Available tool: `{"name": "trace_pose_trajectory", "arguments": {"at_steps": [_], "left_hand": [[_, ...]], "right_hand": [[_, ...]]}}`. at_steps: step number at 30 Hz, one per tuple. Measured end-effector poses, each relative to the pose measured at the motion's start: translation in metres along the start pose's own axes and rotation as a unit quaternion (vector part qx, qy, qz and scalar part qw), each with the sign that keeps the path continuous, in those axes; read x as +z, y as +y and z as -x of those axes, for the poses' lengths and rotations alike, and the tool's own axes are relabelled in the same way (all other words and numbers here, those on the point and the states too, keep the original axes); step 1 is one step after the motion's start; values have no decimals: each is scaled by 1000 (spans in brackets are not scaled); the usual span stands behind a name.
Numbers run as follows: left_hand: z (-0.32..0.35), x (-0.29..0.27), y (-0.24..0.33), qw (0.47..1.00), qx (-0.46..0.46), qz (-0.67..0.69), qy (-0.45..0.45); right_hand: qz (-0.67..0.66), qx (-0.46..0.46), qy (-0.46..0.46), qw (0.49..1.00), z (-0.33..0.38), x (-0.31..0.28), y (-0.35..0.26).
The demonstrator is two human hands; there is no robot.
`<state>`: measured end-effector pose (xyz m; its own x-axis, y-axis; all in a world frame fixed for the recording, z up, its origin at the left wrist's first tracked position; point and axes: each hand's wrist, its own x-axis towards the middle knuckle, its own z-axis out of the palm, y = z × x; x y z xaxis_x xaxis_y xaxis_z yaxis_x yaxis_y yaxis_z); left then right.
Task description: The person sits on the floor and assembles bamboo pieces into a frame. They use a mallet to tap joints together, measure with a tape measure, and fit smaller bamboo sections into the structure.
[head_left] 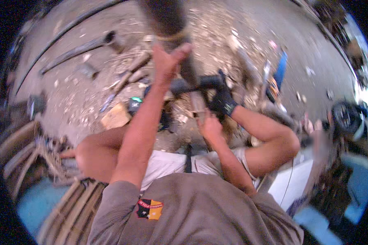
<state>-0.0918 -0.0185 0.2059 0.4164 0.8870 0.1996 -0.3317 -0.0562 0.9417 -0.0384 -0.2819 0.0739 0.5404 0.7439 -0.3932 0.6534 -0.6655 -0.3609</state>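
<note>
My left hand reaches forward with its fingers apart and its palm against a dark upright post that has a rope band around it. Lower down, my right hand curls around the bottom end of a grey metal piece that runs down from the post. Just above it another person's black-gloved hand grips a dark handled tool held across the post. That person wears white, and their bare knee is at the left.
The ground is dirt strewn with rubble and chips. A wooden block lies left of the post, and a long dark pipe lies further back. A blue object stands at the right. Wooden slats lie at the lower left.
</note>
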Motion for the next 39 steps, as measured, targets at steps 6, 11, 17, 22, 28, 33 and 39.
{"name": "trace_pose_trajectory", "arguments": {"at_steps": [6, 11, 17, 22, 28, 33, 39], "left_hand": [[8, -4, 37, 994, 74, 33, 67], [-1, -57, 61, 976, 88, 92, 176], [17, -88, 44, 949, 20, 237, 208], [26, -131, -17, 909, -84, 283, 295], [46, -182, -81, 883, -192, 276, 327], [52, -204, -96, 842, -239, 327, 357], [53, -209, -101, 836, -206, 330, 386]], "right_hand": [[-122, -220, 177, 952, -87, -24, -1], [-111, -309, 83, 941, -118, -43, -31], [-63, -301, 88, 947, -130, -49, -19], [33, -321, 88, 942, -107, -58, -6], [103, -290, -22, 951, -83, -67, -27], [129, -270, -60, 952, -82, -72, -58], [164, -287, -97, 939, -115, -67, -99]]}}
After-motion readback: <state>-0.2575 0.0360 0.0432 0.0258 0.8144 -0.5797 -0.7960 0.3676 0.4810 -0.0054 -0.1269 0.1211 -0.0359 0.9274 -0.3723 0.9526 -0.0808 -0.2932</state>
